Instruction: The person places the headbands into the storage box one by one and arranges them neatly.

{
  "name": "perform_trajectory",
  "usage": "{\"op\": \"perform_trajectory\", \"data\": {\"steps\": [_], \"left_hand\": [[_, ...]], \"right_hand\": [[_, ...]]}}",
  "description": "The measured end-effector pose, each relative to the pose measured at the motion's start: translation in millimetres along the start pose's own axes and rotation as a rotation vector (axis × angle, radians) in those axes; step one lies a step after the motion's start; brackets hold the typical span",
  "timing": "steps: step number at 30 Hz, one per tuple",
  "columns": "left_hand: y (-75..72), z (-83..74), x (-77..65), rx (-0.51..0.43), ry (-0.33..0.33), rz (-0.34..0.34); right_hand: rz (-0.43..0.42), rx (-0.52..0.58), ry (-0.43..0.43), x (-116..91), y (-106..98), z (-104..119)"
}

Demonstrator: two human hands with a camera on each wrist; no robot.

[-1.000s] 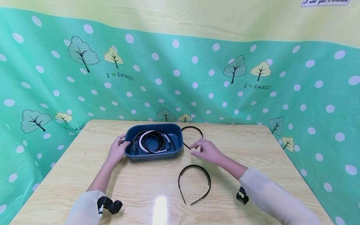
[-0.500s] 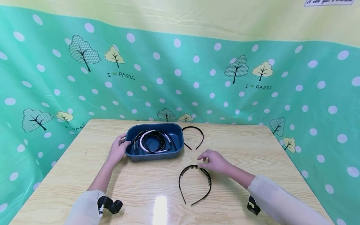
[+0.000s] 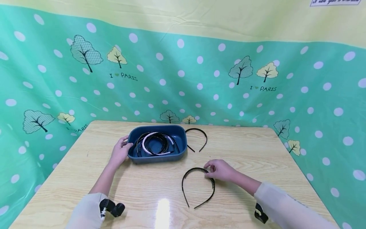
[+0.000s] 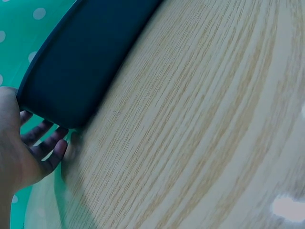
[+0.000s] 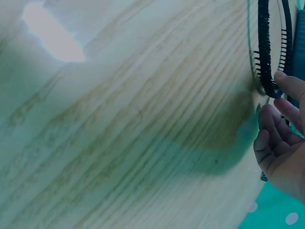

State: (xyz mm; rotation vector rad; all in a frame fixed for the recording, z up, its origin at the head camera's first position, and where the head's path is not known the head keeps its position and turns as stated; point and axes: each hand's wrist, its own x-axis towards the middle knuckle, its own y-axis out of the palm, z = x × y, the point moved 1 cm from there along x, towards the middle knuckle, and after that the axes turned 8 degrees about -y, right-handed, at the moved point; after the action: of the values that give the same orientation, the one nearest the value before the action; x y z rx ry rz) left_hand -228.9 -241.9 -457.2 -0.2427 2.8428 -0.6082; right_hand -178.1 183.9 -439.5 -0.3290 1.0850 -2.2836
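Observation:
A dark blue plastic bin (image 3: 157, 159) stands at the back of the table, holding several black headbands and a pale pink one (image 3: 144, 143). My left hand (image 3: 118, 153) holds its left end, thumb at the rim and fingers spread along the outer wall, as the left wrist view shows. Nearer the front lies a black toothed headband (image 3: 182, 184), ends toward me. My right hand (image 3: 221, 170) pinches its upper right curve; the right wrist view has the headband (image 5: 263, 38) between thumb and forefinger, other fingers loosely bent.
Behind the bin's right end lies another black headband (image 3: 206, 140), partly hidden by the bin. A polka-dot cloth (image 3: 183, 79) hangs along the table's back edge. Glare (image 3: 162, 213) marks the wooden table (image 3: 137, 194) at the front.
My right hand has drawn back from the headband beside the bin, toward me and rightward, and has taken hold of the nearer headband. My left hand and the bin stay put.

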Motion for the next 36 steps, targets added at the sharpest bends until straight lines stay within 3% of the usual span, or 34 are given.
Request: {"op": "perform_trajectory", "data": {"steps": [21, 36], "left_hand": [[0.9, 2.6, 2.9, -0.001, -0.006, 0.003], [0.8, 2.6, 3.1, -0.012, -0.012, 0.002]], "right_hand": [[-0.012, 0.006, 0.001, -4.8, 6.0, -2.2], [-0.045, 0.034, -0.022, -6.2, -0.4, -3.4]]}}
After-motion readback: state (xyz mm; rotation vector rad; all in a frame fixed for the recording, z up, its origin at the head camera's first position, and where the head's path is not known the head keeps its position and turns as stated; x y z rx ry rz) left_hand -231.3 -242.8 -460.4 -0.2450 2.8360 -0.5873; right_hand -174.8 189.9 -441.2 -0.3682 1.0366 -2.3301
